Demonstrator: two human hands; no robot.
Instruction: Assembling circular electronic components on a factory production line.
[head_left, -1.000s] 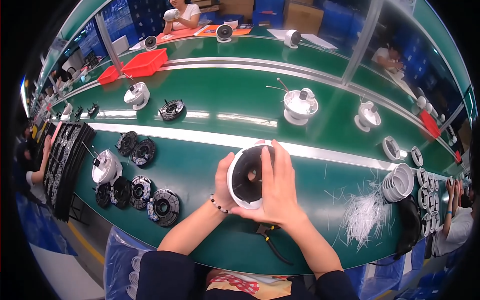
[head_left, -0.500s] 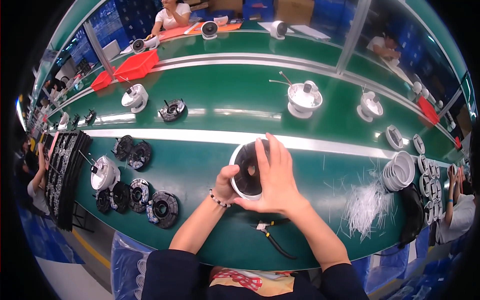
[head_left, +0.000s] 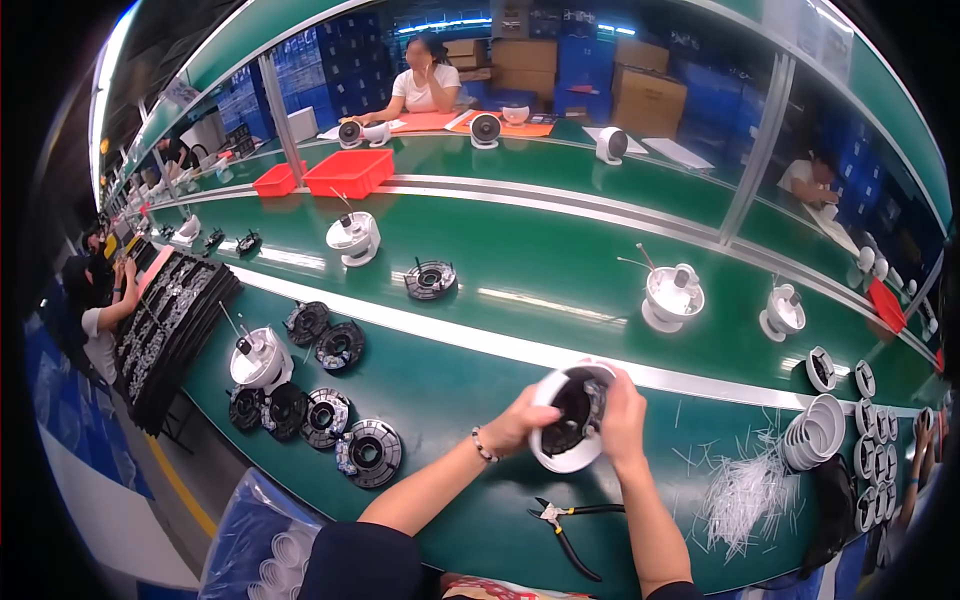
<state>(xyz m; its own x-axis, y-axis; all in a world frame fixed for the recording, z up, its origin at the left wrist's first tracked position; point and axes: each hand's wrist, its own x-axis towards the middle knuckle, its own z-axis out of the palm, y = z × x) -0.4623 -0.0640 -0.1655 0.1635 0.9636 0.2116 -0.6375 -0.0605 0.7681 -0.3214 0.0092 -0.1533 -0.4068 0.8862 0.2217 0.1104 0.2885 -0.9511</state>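
Both my hands hold a white round housing (head_left: 570,463) above the green bench, its open face tilted up. Inside it sits a black disc-shaped part (head_left: 570,410) with a small board along its right side. My left hand (head_left: 513,420) closes on the left rim, thumb over the edge. My right hand (head_left: 624,412) wraps the right side; some of its fingers are hidden behind. Below the housing lie side cutters (head_left: 549,513) with black and yellow handles, apart from both hands.
Several black ring-shaped parts (head_left: 375,453) and a white base (head_left: 260,358) stand left. Trimmed white plastic strips (head_left: 740,500) lie right, beside stacked white rings (head_left: 815,432). Past the white rail, a conveyor carries white bases (head_left: 672,297). Black trays (head_left: 175,310) are stacked far left. Co-workers sit around.
My right hand has shifted from being spread over the housing's face to gripping its right side. The housing now shows more of its inside. The whole view has swung left and up.
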